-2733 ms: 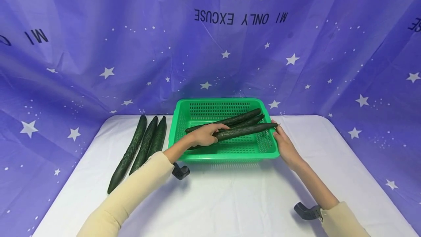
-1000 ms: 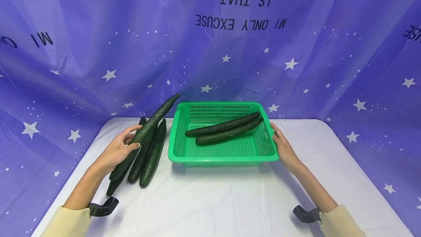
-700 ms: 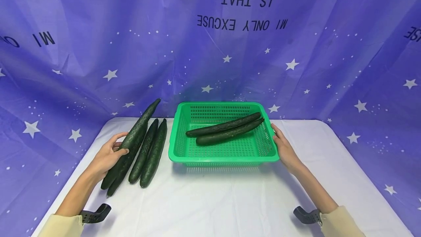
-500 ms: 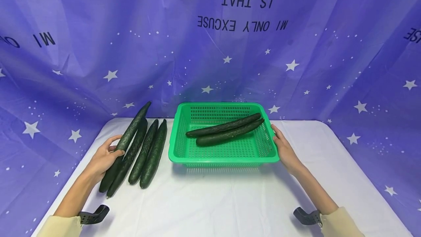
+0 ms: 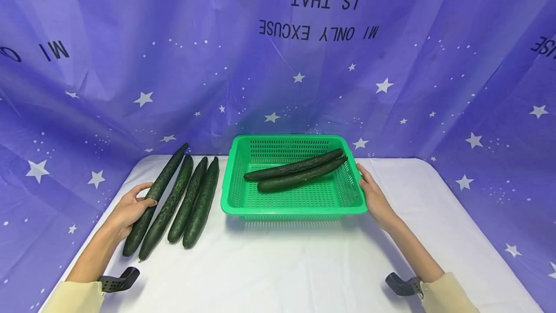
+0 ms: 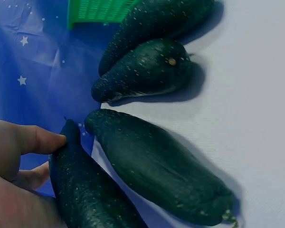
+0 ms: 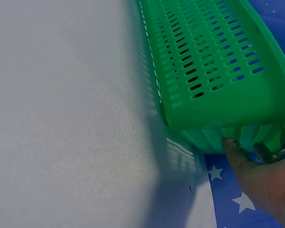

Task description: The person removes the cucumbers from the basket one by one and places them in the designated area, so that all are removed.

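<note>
On the table's left, my left hand [image 5: 132,209] grips the leftmost dark green cucumber [image 5: 162,180], thumb on one side and fingers on the other. The left wrist view shows this cucumber [image 6: 90,190] slanting, its narrow tip near a fingertip. Just right of it lies a second cucumber [image 5: 167,209], then two more cucumbers [image 5: 201,206] side by side. My right hand [image 5: 378,199] holds the right end of the green plastic basket [image 5: 295,210], the thumb against its outer wall in the right wrist view; some fingers are partly hidden. Two cucumbers [image 5: 299,177] lie inside the basket.
A white cloth [image 5: 278,264] covers the table. Behind and at the sides hangs a purple-blue curtain [image 5: 243,62] with stars and lettering. A dark wrist mount [image 5: 119,281] sits on the left wrist, another mount [image 5: 404,285] on the right.
My left hand has taken a cucumber out of the basket and carried it left, lowering it beside the others at the far left of the row. The right hand stays at the basket.
</note>
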`<act>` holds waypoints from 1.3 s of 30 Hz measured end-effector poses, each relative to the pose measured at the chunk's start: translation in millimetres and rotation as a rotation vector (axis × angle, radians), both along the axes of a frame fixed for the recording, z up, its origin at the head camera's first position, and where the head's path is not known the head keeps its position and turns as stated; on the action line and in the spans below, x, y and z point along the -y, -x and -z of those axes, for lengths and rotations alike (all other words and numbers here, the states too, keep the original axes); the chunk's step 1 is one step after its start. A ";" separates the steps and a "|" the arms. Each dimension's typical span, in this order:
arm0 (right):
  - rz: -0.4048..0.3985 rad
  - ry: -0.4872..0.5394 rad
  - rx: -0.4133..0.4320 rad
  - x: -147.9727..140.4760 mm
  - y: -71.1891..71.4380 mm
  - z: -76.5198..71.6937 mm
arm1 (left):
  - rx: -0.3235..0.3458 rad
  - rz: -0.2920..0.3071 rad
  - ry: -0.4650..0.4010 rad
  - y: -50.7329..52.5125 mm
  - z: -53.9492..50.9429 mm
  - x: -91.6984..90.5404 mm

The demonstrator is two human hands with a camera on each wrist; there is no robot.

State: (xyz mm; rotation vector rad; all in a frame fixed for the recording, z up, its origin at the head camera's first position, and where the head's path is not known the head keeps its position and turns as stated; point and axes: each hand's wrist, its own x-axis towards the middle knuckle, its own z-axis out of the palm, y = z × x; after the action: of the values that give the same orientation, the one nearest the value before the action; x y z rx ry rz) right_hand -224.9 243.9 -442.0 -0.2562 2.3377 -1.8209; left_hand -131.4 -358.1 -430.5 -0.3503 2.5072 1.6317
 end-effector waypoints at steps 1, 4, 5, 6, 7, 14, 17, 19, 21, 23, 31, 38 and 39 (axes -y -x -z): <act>-0.004 0.005 0.000 0.2 0.0 -0.2 | 0.006 -0.002 -0.006 0.4 1.0 0.2; -0.006 0.016 0.002 0.8 -1.2 -1.9 | 0.021 -0.008 -0.014 1.4 4.4 1.0; -0.008 0.018 0.002 0.9 -1.5 -2.4 | 0.024 -0.012 -0.019 1.7 5.6 1.2; -0.008 0.020 0.001 1.2 -1.8 -2.9 | 0.027 -0.016 -0.022 2.0 7.0 1.3; -0.008 0.022 0.000 1.4 -2.1 -3.4 | 0.030 -0.020 -0.024 2.3 8.2 1.6; -0.010 0.026 0.003 1.7 -3.0 -4.2 | 0.043 0.009 0.025 2.8 15.7 5.0; -0.011 0.022 0.000 1.7 -3.2 -3.9 | 0.042 0.020 0.004 3.4 18.2 5.4; -0.011 0.019 -0.003 1.5 -3.1 -3.7 | 0.044 0.027 0.016 4.2 19.1 5.6; -0.010 0.019 -0.005 1.3 -3.1 -3.7 | 0.043 0.033 0.055 5.4 19.4 6.7; -0.010 0.020 -0.005 0.8 -2.9 -3.4 | 0.040 0.034 0.091 7.1 19.6 8.2; -0.014 0.022 -0.005 -0.4 -0.7 -1.2 | -0.017 0.055 0.254 14.8 13.8 9.7; -0.012 0.019 -0.005 0.1 -0.3 0.1 | -0.090 0.040 0.230 22.8 -1.7 0.6; -0.012 0.020 -0.004 0.0 -0.5 0.2 | -0.100 0.039 0.225 24.5 -5.3 -2.2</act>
State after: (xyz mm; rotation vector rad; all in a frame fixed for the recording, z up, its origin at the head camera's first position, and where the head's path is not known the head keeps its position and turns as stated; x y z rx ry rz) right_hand -224.4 243.9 -442.2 -0.2762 2.3167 -1.8411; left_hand -155.9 -355.9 -425.2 -0.2462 2.7616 1.3895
